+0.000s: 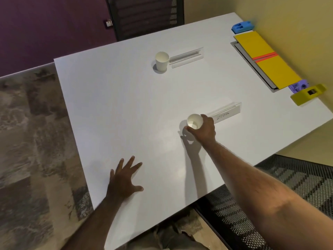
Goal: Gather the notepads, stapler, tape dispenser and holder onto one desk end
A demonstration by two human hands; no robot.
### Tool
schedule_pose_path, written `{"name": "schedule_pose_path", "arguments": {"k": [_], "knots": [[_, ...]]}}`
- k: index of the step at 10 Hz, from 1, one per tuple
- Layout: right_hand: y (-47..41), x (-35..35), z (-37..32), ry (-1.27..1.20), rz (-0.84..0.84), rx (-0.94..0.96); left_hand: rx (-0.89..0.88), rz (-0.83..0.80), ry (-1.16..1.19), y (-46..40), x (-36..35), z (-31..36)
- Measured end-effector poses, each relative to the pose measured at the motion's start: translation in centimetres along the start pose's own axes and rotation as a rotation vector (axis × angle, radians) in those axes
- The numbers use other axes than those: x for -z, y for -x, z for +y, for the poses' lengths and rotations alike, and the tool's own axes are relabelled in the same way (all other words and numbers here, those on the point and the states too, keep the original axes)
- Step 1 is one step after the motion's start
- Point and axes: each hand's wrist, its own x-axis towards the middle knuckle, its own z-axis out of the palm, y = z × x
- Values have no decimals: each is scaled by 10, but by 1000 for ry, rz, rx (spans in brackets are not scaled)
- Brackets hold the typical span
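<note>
While right hand point(202, 128) grips paper cup point(194, 121), left hand point(124, 179) lies flat, fingers spread, on desk point(117, 109); supplies already gathered at the far end; next, likely reposition the cup.

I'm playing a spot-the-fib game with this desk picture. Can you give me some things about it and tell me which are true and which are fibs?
1. The right hand holds a paper cup. True.
2. The left hand is picking up the other paper cup. False: it lies flat with spread fingers on the white desk, far from that cup.
3. The yellow notepad has an orange band across it. True.
4. The blue holder sits in the middle of the desk. False: it is at the far corner by the wall.
5. The sign by the held cup has writing on it. True.
</note>
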Motion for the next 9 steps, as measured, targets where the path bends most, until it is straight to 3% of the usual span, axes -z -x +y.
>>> {"name": "schedule_pose_path", "arguments": {"k": [5, 6, 7, 9], "knots": [[-7, 9, -1, 156, -38, 12, 18, -58, -9, -3, 0, 0], [6, 13, -9, 153, 55, 119, 23, -74, -7, 1, 2, -1], [21, 16, -39, 244, 164, 468, 54, 24, 110, 14, 18, -6], [76, -13, -105, 289, 7, 890, 125, 297, 102, 50, 62, -26]]}}
